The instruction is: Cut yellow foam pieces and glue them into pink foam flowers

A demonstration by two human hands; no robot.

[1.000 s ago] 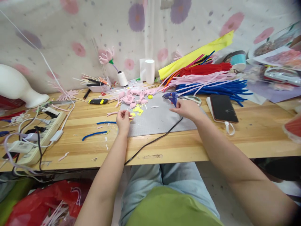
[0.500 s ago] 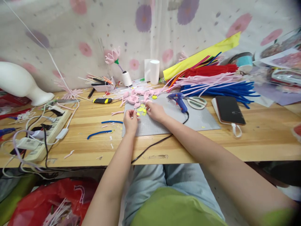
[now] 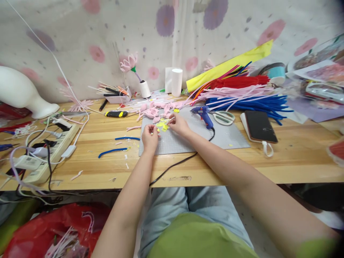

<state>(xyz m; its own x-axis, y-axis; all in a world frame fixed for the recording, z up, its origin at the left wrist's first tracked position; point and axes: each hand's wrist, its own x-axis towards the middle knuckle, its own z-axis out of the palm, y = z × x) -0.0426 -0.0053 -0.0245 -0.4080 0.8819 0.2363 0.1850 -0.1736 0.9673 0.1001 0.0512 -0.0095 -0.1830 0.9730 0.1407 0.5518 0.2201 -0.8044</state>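
Observation:
My left hand (image 3: 150,138) is closed in a pinch at the left part of the grey cutting mat (image 3: 185,143); a speck of yellow shows at its fingertips, too small to name surely. Facing it, my right hand (image 3: 179,125) pinches a thin pale strip (image 3: 170,119) over the yellow paper pieces (image 3: 162,125). Just behind lie pink pipe-cleaner petals (image 3: 152,113) and a round yellow piece (image 3: 176,110). A blue glue gun (image 3: 205,117) rests on the mat, right of my right hand, its black cord (image 3: 172,167) running to the table's front edge.
White-handled scissors (image 3: 224,118) and a black notebook-like item (image 3: 260,126) lie to the right. Pink, red and blue pipe cleaners (image 3: 247,104) are heaped behind. On the left are a utility knife (image 3: 116,114), blue pipe-cleaner pieces (image 3: 113,152) and a cabled power strip (image 3: 53,154).
My right hand has left the glue gun on the mat and moved left to the yellow pieces, where it now pinches a thin pale strip. My left hand stays close by, pinched.

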